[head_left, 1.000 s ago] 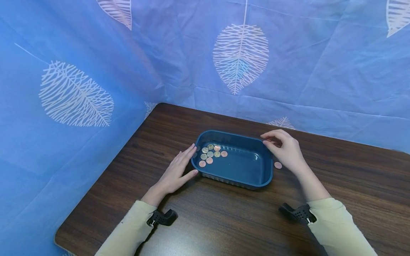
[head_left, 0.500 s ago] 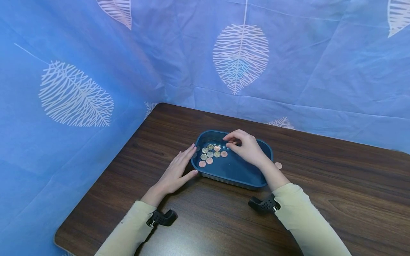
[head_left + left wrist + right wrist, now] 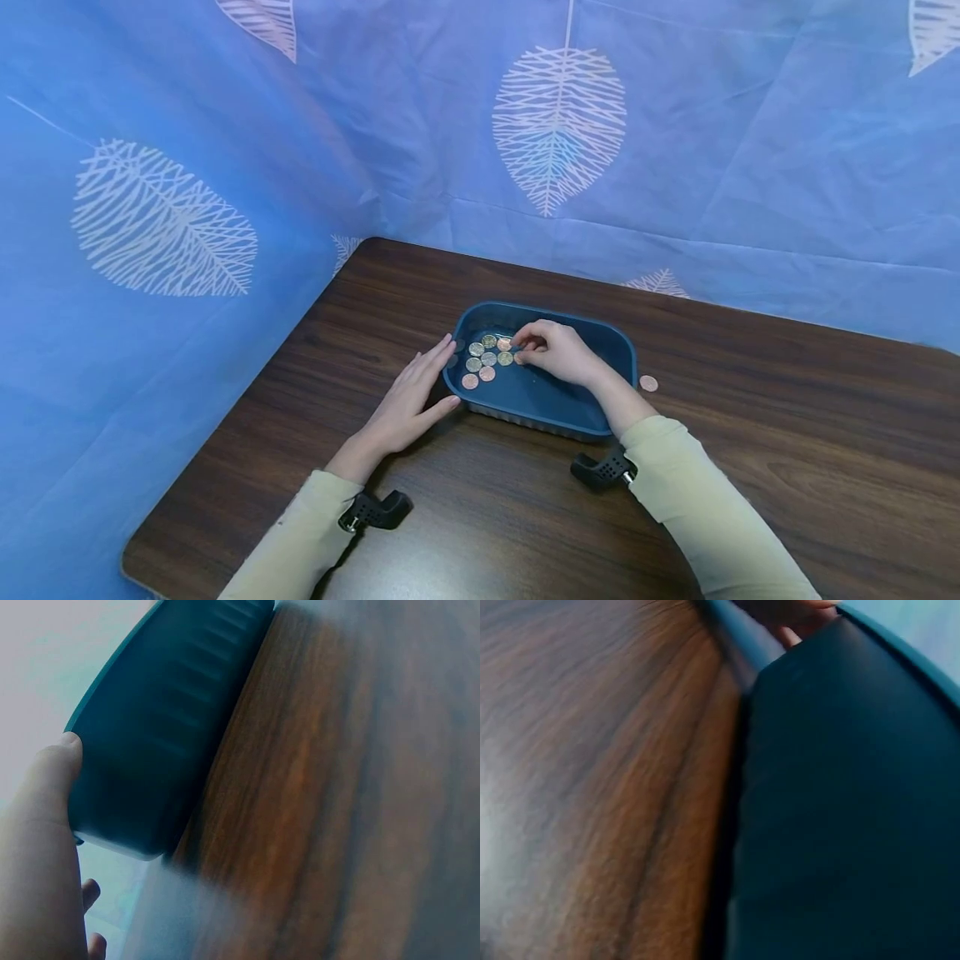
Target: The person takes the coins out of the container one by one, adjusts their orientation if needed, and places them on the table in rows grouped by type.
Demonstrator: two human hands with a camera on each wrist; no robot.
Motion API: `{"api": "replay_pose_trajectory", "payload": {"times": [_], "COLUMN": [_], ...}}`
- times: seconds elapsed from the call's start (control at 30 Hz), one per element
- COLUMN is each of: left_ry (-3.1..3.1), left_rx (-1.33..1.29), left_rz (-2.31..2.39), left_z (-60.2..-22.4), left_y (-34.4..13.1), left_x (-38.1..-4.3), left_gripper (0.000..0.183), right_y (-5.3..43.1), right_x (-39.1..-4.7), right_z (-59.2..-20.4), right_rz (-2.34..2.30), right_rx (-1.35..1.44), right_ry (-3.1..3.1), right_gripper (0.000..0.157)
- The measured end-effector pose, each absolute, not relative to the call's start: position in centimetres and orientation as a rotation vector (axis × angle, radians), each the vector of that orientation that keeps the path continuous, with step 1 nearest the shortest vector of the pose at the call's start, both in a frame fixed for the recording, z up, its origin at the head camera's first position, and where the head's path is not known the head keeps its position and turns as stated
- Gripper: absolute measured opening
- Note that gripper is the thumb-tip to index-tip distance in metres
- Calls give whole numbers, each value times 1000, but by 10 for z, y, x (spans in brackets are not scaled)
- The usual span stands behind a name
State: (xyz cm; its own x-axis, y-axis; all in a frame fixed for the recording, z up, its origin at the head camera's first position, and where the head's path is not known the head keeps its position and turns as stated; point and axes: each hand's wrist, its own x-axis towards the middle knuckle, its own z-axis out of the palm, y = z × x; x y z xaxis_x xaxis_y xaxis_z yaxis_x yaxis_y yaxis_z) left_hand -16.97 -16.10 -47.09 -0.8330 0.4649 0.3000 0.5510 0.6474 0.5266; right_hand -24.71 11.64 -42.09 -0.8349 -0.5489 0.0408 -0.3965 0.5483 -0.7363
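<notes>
A dark blue rectangular plastic tub [image 3: 540, 398] stands on the table, with several copper and gold-coloured coins [image 3: 487, 359] lying flat at the left end of its floor. My left hand [image 3: 408, 408] rests against the tub's left end, fingers straight along the outside and thumb at the near corner. In the left wrist view, that thumb [image 3: 69, 746] touches the rim. Inside the tub, my right hand [image 3: 558, 352] has its bent fingertips down at the rightmost coins, thumb overlapping a copper one, with a gap between thumb and index finger. In the right wrist view, the tub wall [image 3: 847, 795] hides most of that hand.
One copper coin [image 3: 648, 383] lies on the table just outside the tub's right end. The dark wood-grain table [image 3: 787, 417] runs on to the right. Blue leaf-patterned cloth [image 3: 420, 125] hangs behind its far and left edges.
My right hand has moved left from over the tub's right rim, then down to the coins inside. The left hand keeps its place, and the head view has shifted slightly.
</notes>
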Motion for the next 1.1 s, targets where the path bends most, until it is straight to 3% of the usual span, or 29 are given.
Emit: {"api": "replay_pose_trajectory", "payload": {"times": [0.37, 0.77, 1.1], "left_ry": [-2722, -2728, -2735], "left_rx": [-852, -847, -839], "left_rz": [-940, -939, -936], "left_z": [-470, -471, -472], "left_y": [-162, -162, -161], "left_x": [-170, -171, -170], "left_gripper": [72, 73, 73], "right_y": [113, 112, 112], "right_x": [-246, -249, -247], "right_z": [-427, -429, -424], "right_rz": [-922, -863, -682], "right_rx": [-912, -810, -755], "right_ry": [2658, 2665, 2637], "right_gripper": [24, 9, 24]}}
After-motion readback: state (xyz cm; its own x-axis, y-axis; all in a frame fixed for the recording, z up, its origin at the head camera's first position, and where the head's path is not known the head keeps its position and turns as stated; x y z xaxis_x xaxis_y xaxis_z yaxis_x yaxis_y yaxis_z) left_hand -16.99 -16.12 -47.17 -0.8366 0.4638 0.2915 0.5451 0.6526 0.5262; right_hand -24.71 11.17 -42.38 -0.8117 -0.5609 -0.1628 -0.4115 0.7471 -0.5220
